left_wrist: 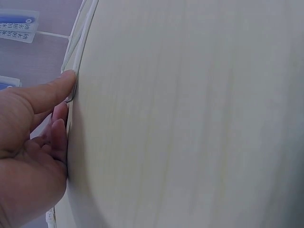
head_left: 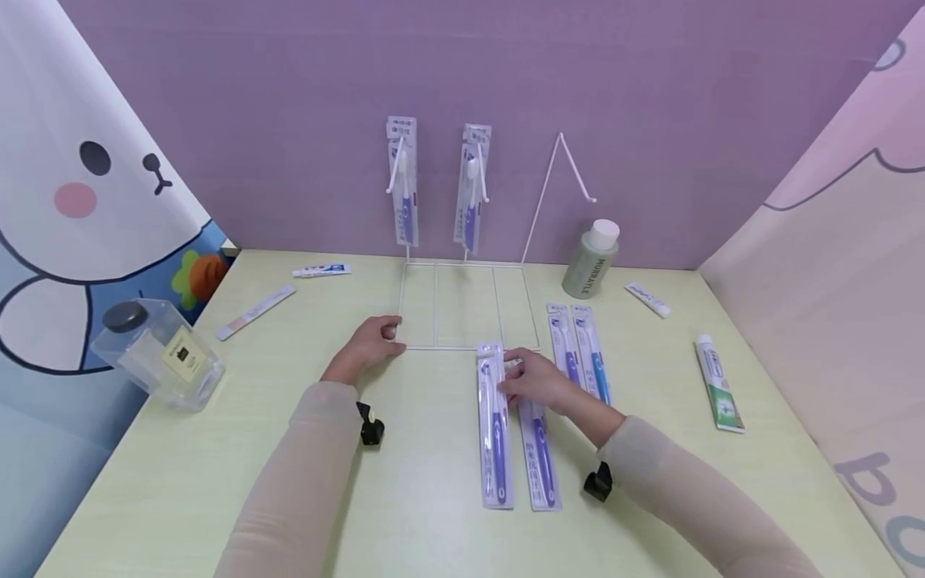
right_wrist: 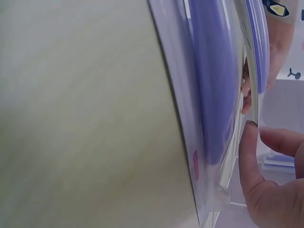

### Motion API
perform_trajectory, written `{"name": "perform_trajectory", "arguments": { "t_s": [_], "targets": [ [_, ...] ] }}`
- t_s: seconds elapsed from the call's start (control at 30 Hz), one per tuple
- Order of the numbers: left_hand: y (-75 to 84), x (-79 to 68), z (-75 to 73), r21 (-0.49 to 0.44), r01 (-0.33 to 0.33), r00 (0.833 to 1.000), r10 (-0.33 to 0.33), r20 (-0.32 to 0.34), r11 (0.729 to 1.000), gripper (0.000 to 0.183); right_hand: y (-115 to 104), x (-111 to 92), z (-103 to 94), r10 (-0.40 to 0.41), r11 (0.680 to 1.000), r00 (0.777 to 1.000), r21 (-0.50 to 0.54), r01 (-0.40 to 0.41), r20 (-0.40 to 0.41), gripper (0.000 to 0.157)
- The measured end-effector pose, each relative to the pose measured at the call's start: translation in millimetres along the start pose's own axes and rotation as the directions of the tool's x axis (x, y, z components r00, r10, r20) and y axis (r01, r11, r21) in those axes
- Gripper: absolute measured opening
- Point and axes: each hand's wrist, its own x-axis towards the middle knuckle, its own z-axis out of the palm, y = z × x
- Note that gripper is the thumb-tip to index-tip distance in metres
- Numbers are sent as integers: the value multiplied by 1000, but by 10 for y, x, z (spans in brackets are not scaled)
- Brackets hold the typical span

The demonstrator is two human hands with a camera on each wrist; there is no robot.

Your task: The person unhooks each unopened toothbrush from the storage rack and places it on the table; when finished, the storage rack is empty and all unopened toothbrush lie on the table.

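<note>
My left hand [head_left: 370, 345] pinches the front left corner of a white wire display rack [head_left: 448, 348], as the left wrist view also shows at the wire [left_wrist: 81, 52]. My right hand [head_left: 538, 379] pinches the edge of a packaged toothbrush [head_left: 497, 441] with a purple handle; in the right wrist view thumb and finger meet on the raised pack [right_wrist: 260, 52]. Another packaged toothbrush [head_left: 542, 457] lies on the table, its upper part hidden by that hand. One toothbrush pack [head_left: 405, 217] hangs on the rack's left hook, another [head_left: 470, 225] on the middle hook. The right hook [head_left: 574, 167] carries nothing.
Two toothbrush packs [head_left: 591, 345] lie under and beside the right forearm. A green bottle [head_left: 587, 269] stands behind them. Toothpaste tubes [head_left: 719, 389] lie at right, a small tube [head_left: 321, 270] and a slim packet [head_left: 256, 311] at left. A clear bottle [head_left: 166, 353] stands far left.
</note>
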Motion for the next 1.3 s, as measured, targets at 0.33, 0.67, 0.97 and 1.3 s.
{"name": "perform_trajectory", "arguments": {
  "t_s": [0.33, 0.67, 0.97, 1.3],
  "targets": [
    [17, 8, -19, 8, -4, 1000, 4, 9, 1000, 58, 9, 27, 30, 64, 992, 998, -108, -61, 22, 56],
    [23, -9, -44, 7, -7, 1000, 7, 5, 1000, 57, -93, 48, 10, 72, 945, 997, -323, -61, 23, 56],
    [11, -24, -38, -18, 8, 1000, -7, 10, 1000, 57, -633, 264, -377, -17, 950, 999, -312, 4, -38, 55],
    [19, -41, -8, -2, -19, 1000, 19, 2, 1000, 57, -1166, 786, -644, -357, 928, 898, -209, 309, -257, 44]
  ]
}}
